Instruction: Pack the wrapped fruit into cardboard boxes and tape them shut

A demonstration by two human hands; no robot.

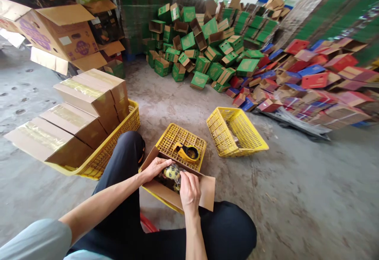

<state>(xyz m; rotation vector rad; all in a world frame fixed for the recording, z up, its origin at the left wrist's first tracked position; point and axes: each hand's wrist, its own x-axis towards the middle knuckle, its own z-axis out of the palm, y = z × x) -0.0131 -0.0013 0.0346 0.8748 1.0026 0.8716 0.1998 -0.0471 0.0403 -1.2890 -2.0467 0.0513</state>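
An open cardboard box rests between my knees on an upturned yellow crate. Inside it lies a yellow item in clear plastic wrap. My left hand rests on the box's left flap, fingers curled at the wrapped item. My right hand reaches into the box from the near side, fingers pinched on the plastic wrap. A yellow tape dispenser sits on the crate just beyond the box.
A yellow crate at my left carries several taped brown boxes. Another yellow crate lies tilted on the concrete floor at right. Heaps of green boxes and red and blue boxes fill the back.
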